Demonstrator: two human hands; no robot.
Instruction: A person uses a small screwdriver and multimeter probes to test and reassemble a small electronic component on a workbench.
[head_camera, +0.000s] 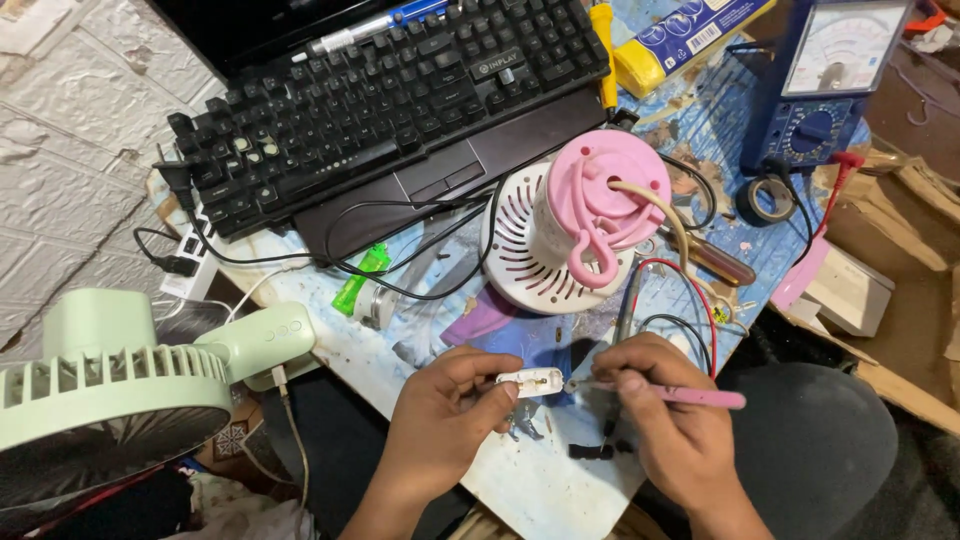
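Left hand (440, 415): we pinch a small white part (530, 381) over the table (520, 480).
Right hand (665, 405): we grip a pink tool (690, 396), its tip touching the part.
Behind: pink and white fan (575, 225).

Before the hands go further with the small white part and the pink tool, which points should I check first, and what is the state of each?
1. Left hand grips the small white part between thumb and fingers: ok.
2. Right hand holds the pink tool like a pen: ok.
3. Tool tip meets the part's right end: cannot tell, too small.
4. Part held over the table, not past its edge: ok.
5. Red and black wires lie apart from the tool tip: ok.
6. Pink and white fan behind is not touched by either hand: ok.
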